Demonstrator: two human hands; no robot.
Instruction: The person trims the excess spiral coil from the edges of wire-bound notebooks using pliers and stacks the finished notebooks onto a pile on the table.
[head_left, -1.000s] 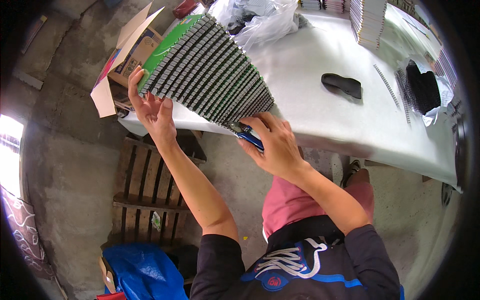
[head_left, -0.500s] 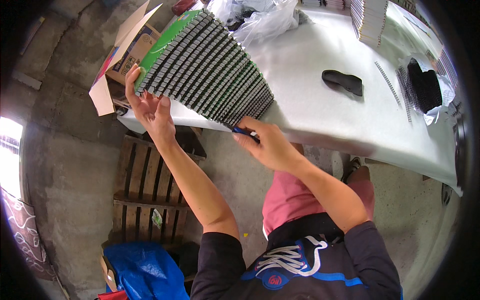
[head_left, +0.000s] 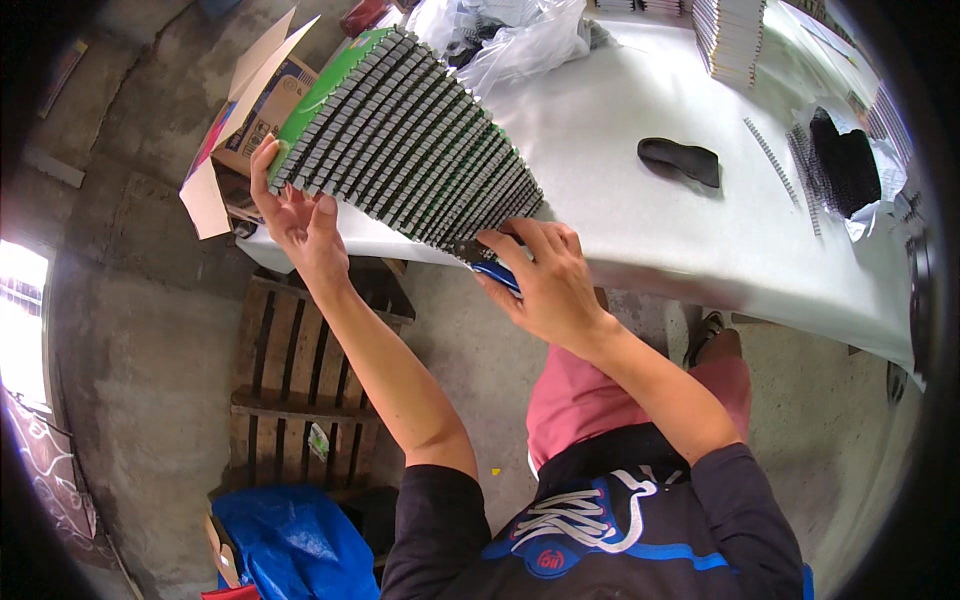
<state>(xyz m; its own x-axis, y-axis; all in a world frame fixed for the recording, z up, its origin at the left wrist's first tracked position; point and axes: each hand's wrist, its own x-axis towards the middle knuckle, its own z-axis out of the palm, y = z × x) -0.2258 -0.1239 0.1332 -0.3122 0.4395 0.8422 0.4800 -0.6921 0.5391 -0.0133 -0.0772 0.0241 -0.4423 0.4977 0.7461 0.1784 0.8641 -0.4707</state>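
A thick fanned stack of wire-bound notebooks [head_left: 400, 140] leans over the table's near left edge, its rows of wire spines toward me and a green cover on its left side. My left hand [head_left: 305, 215] grips the stack's lower left corner, fingers behind the green cover and thumb in front. At the bottom right end of the stack is my right hand [head_left: 548, 275], its thumb and curled fingers around a small blue-handled tool [head_left: 497, 274]. Fingers of that hand also reach the lowest notebooks. The tool's working end is hidden.
On the white-covered table [head_left: 600, 190] lie a dark sole-shaped object [head_left: 680, 161], a loose wire strip [head_left: 770, 160] and black wire bindings [head_left: 846, 165]. Behind are a clear plastic bag [head_left: 530, 45] and another notebook stack [head_left: 728, 40]. An open carton [head_left: 265, 115] stands left; a wooden pallet [head_left: 300, 370] sits below.
My right hand has shifted slightly up and right, its fingers lifting and spreading a little at the stack's lower end. More of the blue handle shows. My left hand keeps its hold.
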